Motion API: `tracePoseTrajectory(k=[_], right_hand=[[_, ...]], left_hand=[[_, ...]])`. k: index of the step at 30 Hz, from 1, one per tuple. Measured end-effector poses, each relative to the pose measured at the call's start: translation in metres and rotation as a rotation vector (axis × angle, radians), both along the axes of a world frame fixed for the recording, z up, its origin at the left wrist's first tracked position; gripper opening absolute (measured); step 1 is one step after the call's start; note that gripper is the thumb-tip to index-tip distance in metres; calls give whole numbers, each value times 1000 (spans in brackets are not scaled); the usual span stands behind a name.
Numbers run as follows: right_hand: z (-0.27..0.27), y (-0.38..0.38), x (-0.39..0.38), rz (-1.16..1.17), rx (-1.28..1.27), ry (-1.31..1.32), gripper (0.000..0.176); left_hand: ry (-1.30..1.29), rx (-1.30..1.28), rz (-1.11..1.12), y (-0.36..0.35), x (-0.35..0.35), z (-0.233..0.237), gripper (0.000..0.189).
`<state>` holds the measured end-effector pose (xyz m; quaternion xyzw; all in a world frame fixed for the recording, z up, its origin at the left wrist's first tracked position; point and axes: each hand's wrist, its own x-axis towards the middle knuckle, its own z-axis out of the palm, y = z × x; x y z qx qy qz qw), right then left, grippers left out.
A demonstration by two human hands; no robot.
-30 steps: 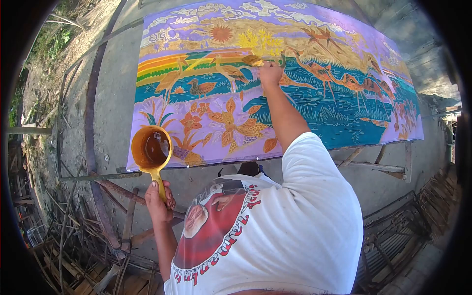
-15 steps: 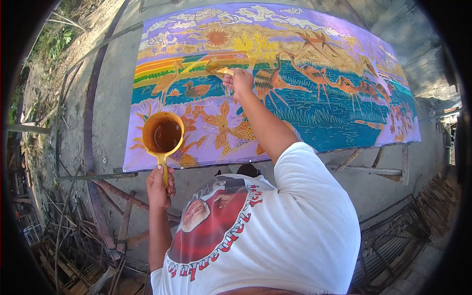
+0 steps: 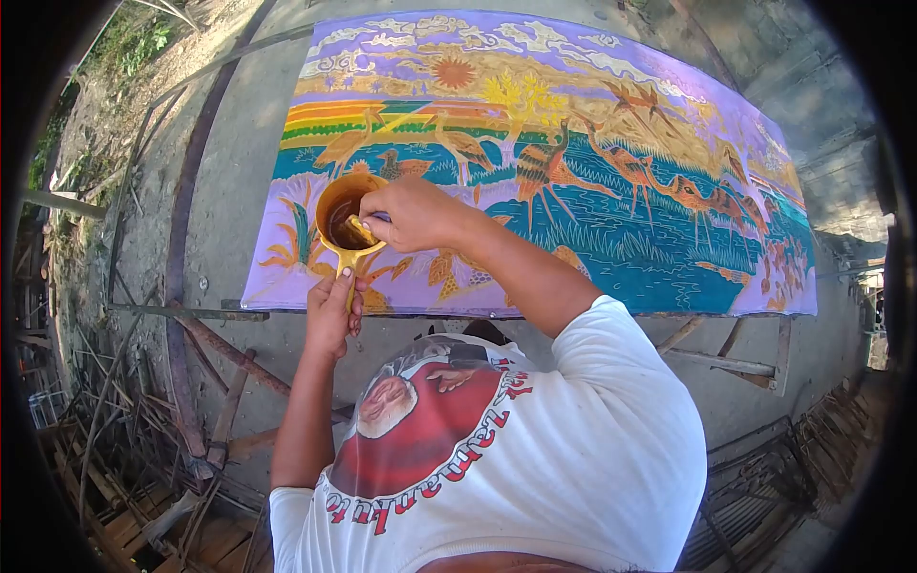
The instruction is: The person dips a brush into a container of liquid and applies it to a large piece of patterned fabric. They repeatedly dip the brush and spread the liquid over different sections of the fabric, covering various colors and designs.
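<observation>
1. Scrap timber and metal rods (image 3: 143, 458): loose heap on the ground at lower left, the pieces crossing one another.

2. Concrete floor (image 3: 229, 172): grey, bare, runs under and to the left of the work.

3. Frame bar (image 3: 181, 311): rusty metal, lies along the near left corner of the cloth and sticks out past its edge.

4. Left hand (image 3: 332, 310): fingers and thumb wrapped tight around the yellow handle of the dipper, just off the near edge of the cloth. The forearm comes up from below.

5. Dipper (image 3: 323, 222): orange-yellow plastic cup with a straight handle, held upright above the near left part of the cloth, over the painted flowers. It holds brown liquid (image 3: 339, 212).

6. Brush (image 3: 360, 229): pale bristle end down inside the dipper, in or at the liquid. Its handle is hidden in the right hand.

7. Right hand (image 3: 415, 212): closed on the brush, knuckles up, right at the dipper's rim. The arm reaches across from the right.

8. Painted cloth (image 3: 611, 191): long and stretched flat. Purple border, orange sun and clouds along the far side, a striped band at left, long-legged orange birds over blue-green water through the middle, orange flowers along the near left edge.

9. White T-shirt (image 3: 573, 449): on the person, with a red printed picture and red lettering. Fills the lower centre.

10. Wooden supports (image 3: 735, 363): bars under the near right edge of the cloth.

11. Stacked slats (image 3: 831, 439): dark pile at lower right. Detail too dim to tell.
</observation>
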<state>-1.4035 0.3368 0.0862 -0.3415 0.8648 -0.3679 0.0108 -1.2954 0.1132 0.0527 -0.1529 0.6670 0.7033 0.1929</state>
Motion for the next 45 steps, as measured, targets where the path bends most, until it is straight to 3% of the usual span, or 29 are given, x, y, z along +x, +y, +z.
tracePoseTrajectory(k=[1,3,4,6,7,9,10,12,18,25,29,32,33,35,36,39,41,43,45], right_hand=[[-7,3,-2,0,2,3,18],[-19,15,-6,-115,-382,-115,21],[-21,23,-6,-116,-380,-119,21],[-22,43,-9,-244,-790,-598,27],[-25,53,-12,-243,-788,-597,27],[-36,71,-21,-318,-1180,-663,31],[-43,75,-30,-315,-1181,-662,31],[-62,86,-53,-486,-1412,-586,32],[-143,96,-137,-917,-1410,-572,31],[-179,145,-125,-1322,-1391,-412,28],[-181,139,-129,-1351,-1405,-371,28],[-181,100,-145,-1191,-1420,-363,28],[-201,89,-160,-1191,-1424,-364,28],[-263,77,-205,-1222,-1078,-246,27],[-276,76,-215,-1221,-1080,-247,27],[-274,71,-220,-1115,-1183,-320,26],[-220,72,-189,-1184,-1240,-356,26],[-208,62,-182,-1187,-1243,-395,25],[-235,49,-196,-1195,-991,-274,26]], left_hand=[[8,3,2,3,-4,0,41],[6,17,14,9,-12,1,41],[0,30,25,12,-15,0,41],[12,40,25,14,-22,-1,40],[26,46,27,15,-25,-2,40],[18,49,46,14,-29,-3,40],[11,50,63,13,-32,-3,40],[13,40,76,10,-32,-1,40],[24,64,108,-3,-20,-1,40],[26,90,141,-24,14,1,41],[21,81,160,-31,30,2,42],[28,72,187,-33,36,3,43],[36,67,190,-34,37,3,44],[45,59,193,-34,39,5,44],[48,55,202,-33,40,8,45],[52,50,212,-34,44,11,45],[55,49,226,-37,48,12,46],[53,59,239,-39,53,11,46],[53,62,250,-41,56,9,47]])
